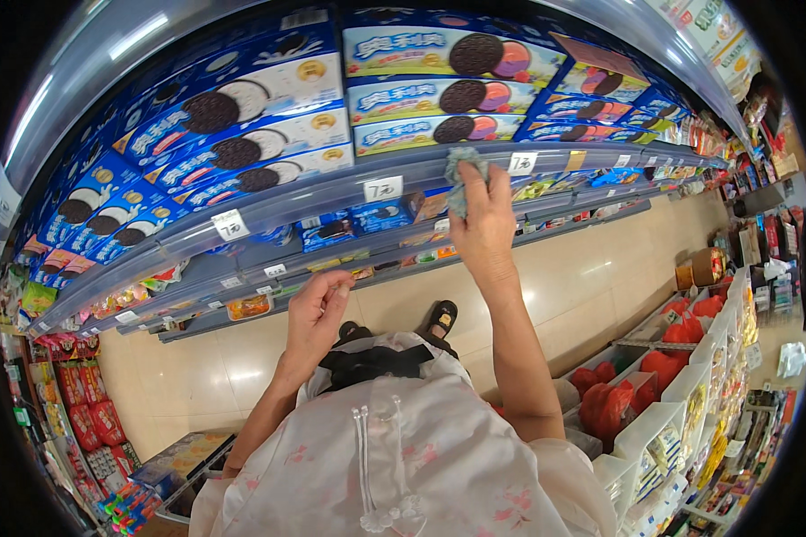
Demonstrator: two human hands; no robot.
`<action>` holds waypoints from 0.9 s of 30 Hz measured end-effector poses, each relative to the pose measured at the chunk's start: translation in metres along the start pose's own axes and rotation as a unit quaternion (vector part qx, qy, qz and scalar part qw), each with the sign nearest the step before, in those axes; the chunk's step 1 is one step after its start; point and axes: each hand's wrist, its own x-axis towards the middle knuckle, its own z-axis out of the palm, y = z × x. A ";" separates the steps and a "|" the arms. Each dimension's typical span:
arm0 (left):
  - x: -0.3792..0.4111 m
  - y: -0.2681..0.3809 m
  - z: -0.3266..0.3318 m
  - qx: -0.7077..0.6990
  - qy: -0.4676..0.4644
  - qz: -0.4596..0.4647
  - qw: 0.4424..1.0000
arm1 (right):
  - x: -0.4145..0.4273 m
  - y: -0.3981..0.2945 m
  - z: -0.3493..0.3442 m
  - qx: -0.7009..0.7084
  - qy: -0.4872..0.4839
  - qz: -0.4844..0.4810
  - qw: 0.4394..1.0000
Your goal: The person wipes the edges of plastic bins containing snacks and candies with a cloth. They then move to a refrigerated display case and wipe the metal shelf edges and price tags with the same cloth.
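My right hand (pixel 485 225) grips a crumpled grey-green cloth (pixel 462 176) and presses it on the clear plastic price strip (pixel 416 176) along a shelf's front edge. The cloth lies between two white price tags, one to its left (pixel 383 188) and one to its right (pixel 524 163). Just above it are stacked Oreo cookie boxes (pixel 436 97) with a purple-and-pink filling picture. My left hand (pixel 319 305) hangs in front of the lower shelves with its fingers curled in, and nothing shows in it. Blue-and-white Oreo boxes (pixel 242 144) fill the shelf's left part.
Lower shelves hold blue cookie packs (pixel 379 216) and other snacks. My feet in black shoes (pixel 443 315) stand on the beige tiled floor (pixel 551 288). Behind at right are white bins (pixel 651 429) and red plastic bags (pixel 604 409). Cartons (pixel 181 463) stand at lower left, beside red packages (pixel 94 403).
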 end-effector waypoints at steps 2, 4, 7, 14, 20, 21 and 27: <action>0.007 0.006 0.013 0.024 -0.008 0.025 0.999 | 0.001 0.010 -0.008 0.033 -0.007 -0.011 0.999; 0.019 0.020 0.028 0.079 -0.010 0.072 0.994 | 0.004 0.027 -0.018 0.048 0.017 -0.007 0.999; 0.039 0.035 0.051 0.119 -0.014 0.130 0.984 | 0.005 0.057 -0.034 0.079 0.030 0.008 0.996; 0.103 0.088 0.114 0.195 0.010 0.262 0.945 | 0.021 0.123 -0.066 0.104 0.080 -0.005 0.991; 0.146 0.103 0.163 0.203 0.041 0.280 0.937 | 0.030 0.168 -0.072 0.083 0.045 -0.044 0.995; 0.150 0.102 0.168 0.212 0.039 0.277 0.937 | 0.032 0.175 -0.073 0.074 0.044 -0.047 0.995; 0.161 0.096 0.185 0.252 0.035 0.249 0.934 | 0.035 0.244 -0.085 0.013 0.073 0.017 0.997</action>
